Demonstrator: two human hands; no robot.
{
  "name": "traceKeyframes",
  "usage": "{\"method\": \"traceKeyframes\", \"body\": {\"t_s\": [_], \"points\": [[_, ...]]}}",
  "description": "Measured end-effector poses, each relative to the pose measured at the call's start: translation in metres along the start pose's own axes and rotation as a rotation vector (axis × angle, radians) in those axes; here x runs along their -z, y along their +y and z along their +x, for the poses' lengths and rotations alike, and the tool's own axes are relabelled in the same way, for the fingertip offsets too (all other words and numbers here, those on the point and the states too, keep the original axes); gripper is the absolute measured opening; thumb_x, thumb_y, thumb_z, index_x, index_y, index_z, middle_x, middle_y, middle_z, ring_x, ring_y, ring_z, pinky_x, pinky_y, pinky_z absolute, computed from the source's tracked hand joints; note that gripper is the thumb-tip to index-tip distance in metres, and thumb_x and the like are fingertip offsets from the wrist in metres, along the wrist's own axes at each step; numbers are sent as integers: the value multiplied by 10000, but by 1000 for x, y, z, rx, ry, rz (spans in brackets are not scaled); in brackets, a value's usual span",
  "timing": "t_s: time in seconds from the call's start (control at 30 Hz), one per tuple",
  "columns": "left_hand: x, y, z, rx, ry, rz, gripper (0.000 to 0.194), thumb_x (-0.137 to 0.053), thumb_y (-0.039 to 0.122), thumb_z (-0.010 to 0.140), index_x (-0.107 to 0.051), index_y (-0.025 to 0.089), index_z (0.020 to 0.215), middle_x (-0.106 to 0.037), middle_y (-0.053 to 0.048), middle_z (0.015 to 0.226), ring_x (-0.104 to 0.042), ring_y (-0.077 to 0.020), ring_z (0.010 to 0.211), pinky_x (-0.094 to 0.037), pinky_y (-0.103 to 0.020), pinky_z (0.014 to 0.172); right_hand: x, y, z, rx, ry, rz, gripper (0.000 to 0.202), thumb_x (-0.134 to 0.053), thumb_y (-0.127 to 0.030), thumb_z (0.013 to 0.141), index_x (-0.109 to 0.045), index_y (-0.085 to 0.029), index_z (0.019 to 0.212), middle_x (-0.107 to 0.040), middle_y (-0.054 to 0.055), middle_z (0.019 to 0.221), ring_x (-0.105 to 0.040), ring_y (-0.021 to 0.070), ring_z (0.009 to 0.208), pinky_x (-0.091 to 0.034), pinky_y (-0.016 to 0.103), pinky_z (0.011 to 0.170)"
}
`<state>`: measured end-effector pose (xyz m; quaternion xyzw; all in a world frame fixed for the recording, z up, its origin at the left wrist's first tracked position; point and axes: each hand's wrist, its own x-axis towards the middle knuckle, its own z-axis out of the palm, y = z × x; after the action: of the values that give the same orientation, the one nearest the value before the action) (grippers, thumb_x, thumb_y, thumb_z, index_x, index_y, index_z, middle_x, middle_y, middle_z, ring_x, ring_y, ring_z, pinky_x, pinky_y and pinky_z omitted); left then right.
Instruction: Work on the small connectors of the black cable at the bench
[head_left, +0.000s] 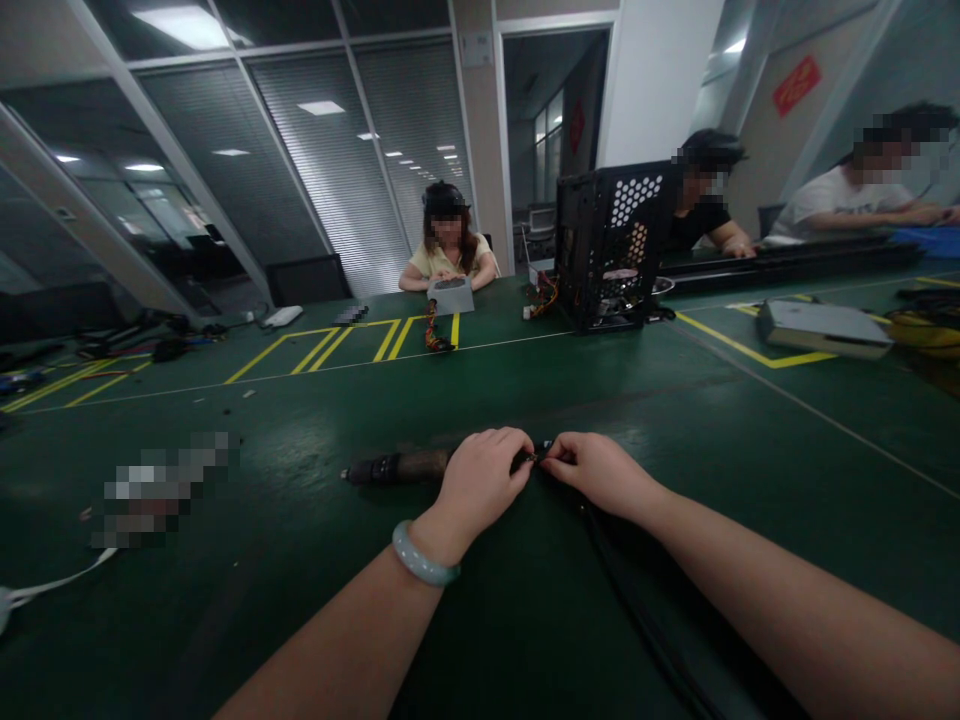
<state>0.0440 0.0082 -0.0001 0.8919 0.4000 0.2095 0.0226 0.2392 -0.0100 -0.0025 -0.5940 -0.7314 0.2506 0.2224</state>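
A dark electric screwdriver [405, 467] lies on the green table, its tip pointing left. My left hand [484, 470] is closed over its rear end, the palm hiding that part of the body. Close by on the right, my right hand [596, 468] pinches the end of a black cable [626, 590], which runs down toward the bottom edge. The fingertips of both hands almost meet at a small metallic connector [535, 458]. Whether the cable end is joined to the screwdriver cannot be made out.
Across the table a person [448, 250] touches a grey power supply [451, 296]. A black computer case [611, 250] stands right of it. Farther right are a silver box [823, 328] and two more people. A blurred-out item with a white strap [64, 585] lies left.
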Motion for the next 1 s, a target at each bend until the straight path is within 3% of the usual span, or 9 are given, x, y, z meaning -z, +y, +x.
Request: {"method": "traceKeyframes", "body": {"t_s": [0.23,0.57,0.8,1.0], "points": [[0,1,-1,17,21,-17,232,-626,178,834,-571,237,1052,-637,1,1016,-597,-203,930,-472,-376,830,0,0,1,10,-8,19,144,-596,-335,862,-686,-224,849,-716,-10,806,-641,147,707,-393,234,594],[0,0,-1,-3,7,-19,217,-593,144,827,-570,243,1019,-629,4,1034,-592,-200,939,-462,-367,841,-2,3,1,19,0,19,144,-599,-348,860,-686,-233,843,-715,-16,790,-637,152,696,-381,236,581],[3,3,-2,38,-4,-7,157,-608,222,848,-569,229,999,-632,-12,1049,-597,-211,967,-471,-374,856,-1,2,1,16,-10,25,151,-594,-346,866,-685,-226,845,-719,-5,805,-641,157,708,-385,237,586],[3,3,-1,11,-15,3,180,-596,165,842,-572,235,1006,-633,2,1033,-600,-197,944,-465,-359,837,1,-1,0,2,-21,24,148,-592,-340,871,-686,-226,858,-721,-7,818,-646,155,712,-400,240,595]]}}
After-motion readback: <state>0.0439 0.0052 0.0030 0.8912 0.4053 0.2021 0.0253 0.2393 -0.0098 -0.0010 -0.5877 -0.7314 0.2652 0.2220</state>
